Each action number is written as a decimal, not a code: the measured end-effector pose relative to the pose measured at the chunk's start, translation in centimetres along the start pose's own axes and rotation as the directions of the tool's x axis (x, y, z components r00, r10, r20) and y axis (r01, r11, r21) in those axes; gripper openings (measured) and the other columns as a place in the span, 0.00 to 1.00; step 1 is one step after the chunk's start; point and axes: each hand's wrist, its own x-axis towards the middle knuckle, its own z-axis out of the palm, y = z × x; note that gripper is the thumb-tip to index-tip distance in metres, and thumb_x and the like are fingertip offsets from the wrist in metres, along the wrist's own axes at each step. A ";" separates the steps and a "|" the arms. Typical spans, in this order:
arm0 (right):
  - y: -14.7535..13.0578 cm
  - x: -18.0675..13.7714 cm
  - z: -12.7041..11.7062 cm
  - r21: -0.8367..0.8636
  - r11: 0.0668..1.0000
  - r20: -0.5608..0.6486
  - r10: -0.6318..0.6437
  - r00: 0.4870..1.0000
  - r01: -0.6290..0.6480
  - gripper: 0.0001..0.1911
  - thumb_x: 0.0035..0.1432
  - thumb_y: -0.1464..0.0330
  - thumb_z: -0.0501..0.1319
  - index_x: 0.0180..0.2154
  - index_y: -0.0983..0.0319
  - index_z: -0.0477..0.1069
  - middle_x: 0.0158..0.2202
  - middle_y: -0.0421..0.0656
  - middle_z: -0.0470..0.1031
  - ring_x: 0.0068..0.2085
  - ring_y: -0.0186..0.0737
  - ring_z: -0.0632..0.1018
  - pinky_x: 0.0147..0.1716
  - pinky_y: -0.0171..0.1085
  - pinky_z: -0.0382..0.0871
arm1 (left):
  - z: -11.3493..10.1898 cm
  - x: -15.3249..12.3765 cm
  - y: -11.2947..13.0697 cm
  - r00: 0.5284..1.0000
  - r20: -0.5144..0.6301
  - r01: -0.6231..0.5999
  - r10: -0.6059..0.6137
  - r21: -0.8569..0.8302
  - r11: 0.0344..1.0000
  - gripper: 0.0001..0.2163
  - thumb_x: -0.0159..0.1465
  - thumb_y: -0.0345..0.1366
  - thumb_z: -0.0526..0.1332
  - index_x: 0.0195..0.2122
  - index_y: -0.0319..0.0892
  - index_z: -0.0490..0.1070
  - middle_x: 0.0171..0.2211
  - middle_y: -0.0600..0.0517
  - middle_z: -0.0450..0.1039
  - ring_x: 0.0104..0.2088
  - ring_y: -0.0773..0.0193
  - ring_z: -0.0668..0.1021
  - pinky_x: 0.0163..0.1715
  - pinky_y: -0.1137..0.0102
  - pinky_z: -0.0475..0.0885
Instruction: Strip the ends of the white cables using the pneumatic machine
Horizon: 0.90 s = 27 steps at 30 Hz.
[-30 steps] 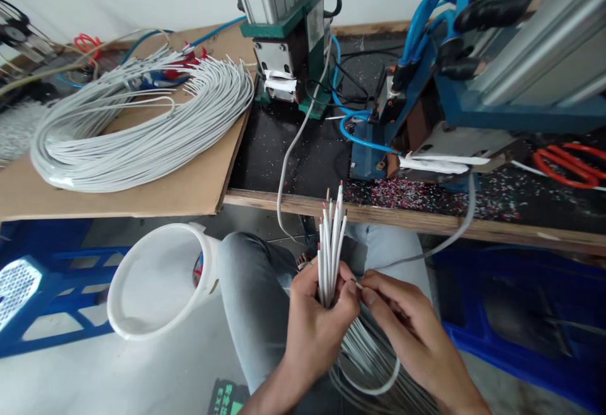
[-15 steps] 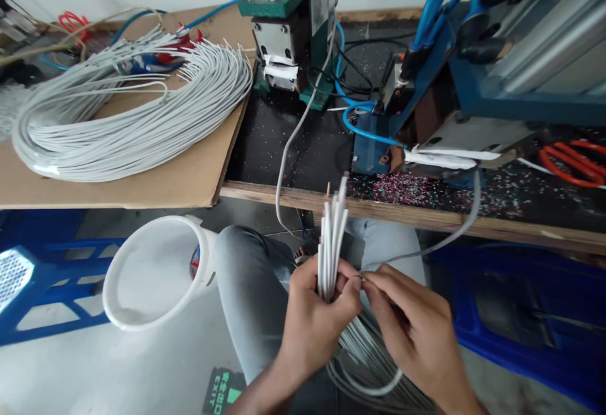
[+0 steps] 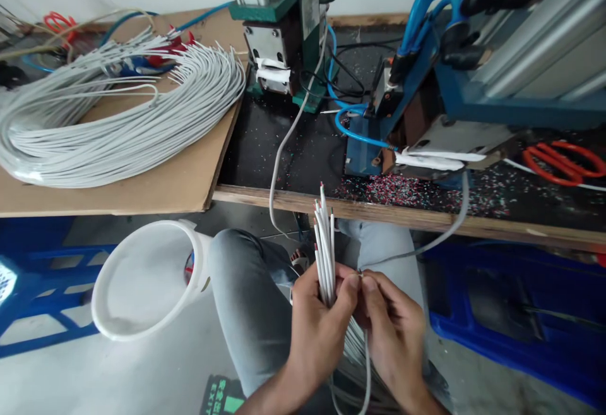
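My left hand is wrapped round a bundle of white cables, whose ends point up past the fingers and show small reddish tips. My right hand is closed, its thumb and forefinger pinching the end of a single white cable that loops down below. The thumbs of both hands nearly meet at that small end; its fine detail is too small to make out. The rest of the bundle hangs down over my lap, partly hidden behind my hands.
A large coil of white cables lies on cardboard at the left. A green press and a blue machine stand on the dark bench, with coloured scraps and orange-handled scissors. Below are a white bucket and blue stools.
My right hand has drawn in and turned more upright, with its thumb now beside the left thumb. The bundle's tips have shifted slightly left and down, and the whole view has moved a little.
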 end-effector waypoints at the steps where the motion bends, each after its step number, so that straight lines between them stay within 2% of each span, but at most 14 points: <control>1: 0.3 -0.3 0.5 0.015 1.000 -0.014 0.022 1.000 -0.022 0.17 0.73 0.55 0.59 0.38 0.54 0.82 0.23 0.36 0.69 0.23 0.36 0.67 0.21 0.35 0.64 | 0.2 -0.1 -0.2 1.000 -0.003 -0.002 0.002 -0.002 1.000 0.10 0.63 0.42 0.70 0.28 0.44 0.78 0.20 0.58 0.67 0.22 0.66 0.63 0.22 0.70 0.59; 4: 0.6 -0.6 1.0 0.047 0.996 -0.023 0.078 0.997 -0.077 0.18 0.72 0.53 0.61 0.34 0.55 0.81 0.21 0.35 0.65 0.22 0.35 0.64 0.20 0.34 0.61 | 0.0 -0.1 -0.4 1.000 0.004 -0.010 0.010 -0.002 1.000 0.11 0.64 0.43 0.70 0.27 0.44 0.78 0.19 0.60 0.65 0.21 0.66 0.62 0.21 0.70 0.58; 7: 0.4 -0.4 0.8 0.025 0.998 -0.045 0.063 0.997 -0.062 0.21 0.71 0.53 0.62 0.29 0.56 0.77 0.20 0.35 0.63 0.22 0.35 0.63 0.19 0.34 0.60 | -0.3 0.1 -0.3 1.000 0.021 -0.002 0.003 -0.013 1.000 0.11 0.64 0.43 0.70 0.29 0.44 0.77 0.19 0.60 0.64 0.20 0.67 0.62 0.20 0.71 0.58; 9: 0.2 -0.2 0.5 -0.007 1.000 -0.054 0.026 0.998 -0.026 0.20 0.71 0.54 0.62 0.29 0.56 0.76 0.20 0.35 0.64 0.22 0.35 0.65 0.19 0.33 0.61 | -0.4 0.2 -0.1 0.999 0.041 0.006 -0.006 -0.015 1.000 0.09 0.63 0.43 0.71 0.32 0.43 0.79 0.20 0.60 0.65 0.21 0.67 0.63 0.21 0.71 0.60; 13: -0.2 0.1 0.2 -0.070 0.994 -0.021 -0.083 0.996 0.081 0.17 0.72 0.58 0.60 0.33 0.56 0.79 0.22 0.37 0.70 0.25 0.38 0.74 0.22 0.34 0.70 | -0.3 0.2 0.3 0.997 0.077 0.020 -0.021 0.014 1.000 0.08 0.61 0.40 0.71 0.37 0.42 0.79 0.22 0.61 0.65 0.22 0.68 0.63 0.23 0.72 0.60; 18: -1.1 0.5 -0.2 -0.169 0.965 0.035 -0.196 0.980 0.199 0.14 0.72 0.63 0.61 0.34 0.56 0.81 0.23 0.36 0.76 0.23 0.37 0.76 0.23 0.32 0.71 | -0.2 0.5 0.6 0.998 0.065 0.024 -0.024 0.008 1.000 0.05 0.60 0.37 0.69 0.31 0.43 0.75 0.22 0.60 0.67 0.22 0.67 0.63 0.24 0.71 0.62; 23: -1.7 0.8 -0.2 -0.241 0.918 0.059 -0.309 0.949 0.314 0.12 0.70 0.68 0.61 0.36 0.55 0.82 0.27 0.38 0.82 0.25 0.37 0.81 0.27 0.31 0.75 | -0.3 0.7 1.0 0.998 0.053 -0.015 0.014 0.020 1.000 0.04 0.58 0.34 0.68 0.28 0.44 0.75 0.23 0.58 0.68 0.24 0.65 0.66 0.26 0.71 0.64; 27: -1.9 0.9 -0.3 -0.263 0.901 0.076 -0.336 0.939 0.343 0.11 0.70 0.70 0.61 0.37 0.55 0.82 0.28 0.38 0.84 0.25 0.36 0.82 0.27 0.30 0.76 | -0.4 0.8 1.2 0.998 0.058 -0.022 0.020 0.028 0.999 0.04 0.58 0.35 0.69 0.28 0.44 0.76 0.23 0.58 0.69 0.24 0.65 0.66 0.26 0.70 0.64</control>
